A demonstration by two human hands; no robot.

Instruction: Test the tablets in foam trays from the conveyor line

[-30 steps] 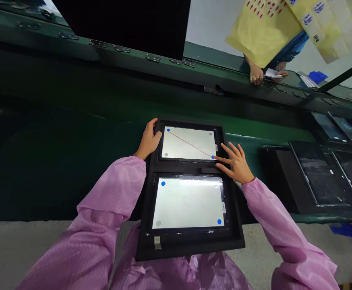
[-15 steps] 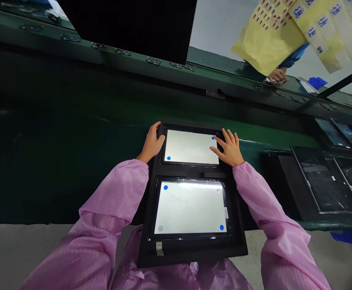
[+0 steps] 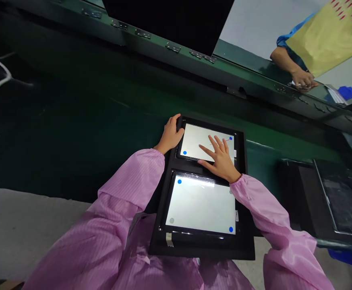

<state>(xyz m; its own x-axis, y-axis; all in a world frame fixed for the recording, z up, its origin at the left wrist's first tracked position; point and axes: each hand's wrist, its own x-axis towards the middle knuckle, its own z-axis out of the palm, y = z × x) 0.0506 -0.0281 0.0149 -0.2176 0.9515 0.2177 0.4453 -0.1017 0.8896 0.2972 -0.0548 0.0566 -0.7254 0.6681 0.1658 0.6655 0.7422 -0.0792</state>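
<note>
A black foam tray lies across the green table's front edge, with two lit touchscreens set in it. The upper touchscreen is white with blue dots at its lower left and upper right; a thin reddish line runs from the upper right dot. Over this screen my right hand is spread, fingers apart, fingertips at the glass, holding nothing. My left hand grips the tray's upper left edge, thumb on top. Closer to me, the lower touchscreen shows blue and grey dots, partly beneath my right sleeve.
More dark display panels lie on the table at the right. Small circuit boards line the raised ledge behind, below a large black panel. Across the ledge, another person's hand is near hanging yellow sheets.
My right hand has moved left and inward across the upper screen, and a thin line now trails from its upper right dot. My left hand stays on the tray edge. The view has shifted.
</note>
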